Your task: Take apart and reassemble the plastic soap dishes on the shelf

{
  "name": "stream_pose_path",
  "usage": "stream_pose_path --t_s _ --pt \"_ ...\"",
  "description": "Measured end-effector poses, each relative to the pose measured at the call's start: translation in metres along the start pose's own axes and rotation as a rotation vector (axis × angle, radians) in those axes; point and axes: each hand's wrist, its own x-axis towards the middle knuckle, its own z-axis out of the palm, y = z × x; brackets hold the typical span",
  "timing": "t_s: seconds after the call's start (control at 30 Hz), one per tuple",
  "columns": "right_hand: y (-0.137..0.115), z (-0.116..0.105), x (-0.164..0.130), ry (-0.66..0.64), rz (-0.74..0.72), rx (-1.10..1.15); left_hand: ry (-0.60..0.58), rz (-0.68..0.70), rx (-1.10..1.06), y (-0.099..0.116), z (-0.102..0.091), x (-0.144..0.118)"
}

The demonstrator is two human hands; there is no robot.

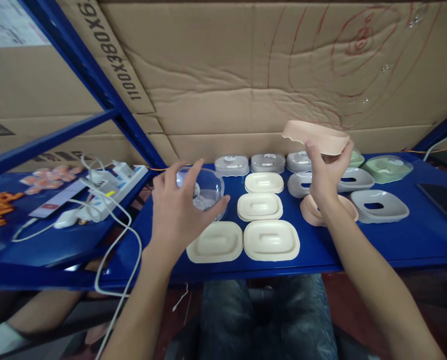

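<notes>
My right hand point(330, 167) is closed on a peach-coloured oval plastic shell point(317, 136), raised above the back row of parts. Fingers spread, my left hand point(178, 205) is in front of a clear plastic cover point(211, 187) on the blue shelf; whether it touches the cover I cannot tell. Several cream oval lids point(271, 240) with a raised middle bar lie between my hands. Below my right hand sits another peach shell point(309, 210), partly hidden by my forearm. Beside it are grey shells with a slot, one grey shell point(379, 206) being nearest the front.
Grey boxes with clear covers point(231, 165) line the back, and a green one point(388, 169) stands at right. A phone point(443, 200) lies far right. White cables and a power strip point(121, 187), orange pieces point(0, 207) and another person's arm point(46, 310) are at left.
</notes>
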Motion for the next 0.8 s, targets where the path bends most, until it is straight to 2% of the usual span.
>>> stream_pose_path --t_s 0.13,0.33,0.47,0.6,0.8 --pt "0.001 -0.001 -0.003 -0.032 -0.024 -0.018 -0.144 -0.053 0.095 -0.003 0.013 -0.022" --pt "0.006 -0.002 -0.004 -0.070 -0.037 -0.068 -0.326 -0.156 0.190 -0.001 0.030 -0.025" --pt "0.005 -0.002 -0.005 -0.083 -0.024 -0.050 -0.388 -0.165 0.213 -0.001 0.032 -0.020" --pt "0.001 -0.002 -0.006 -0.098 -0.026 -0.041 -0.398 -0.125 0.236 -0.001 0.032 -0.012" --pt "0.000 0.000 -0.004 -0.099 -0.044 -0.055 -0.453 -0.114 0.223 -0.006 0.025 0.008"
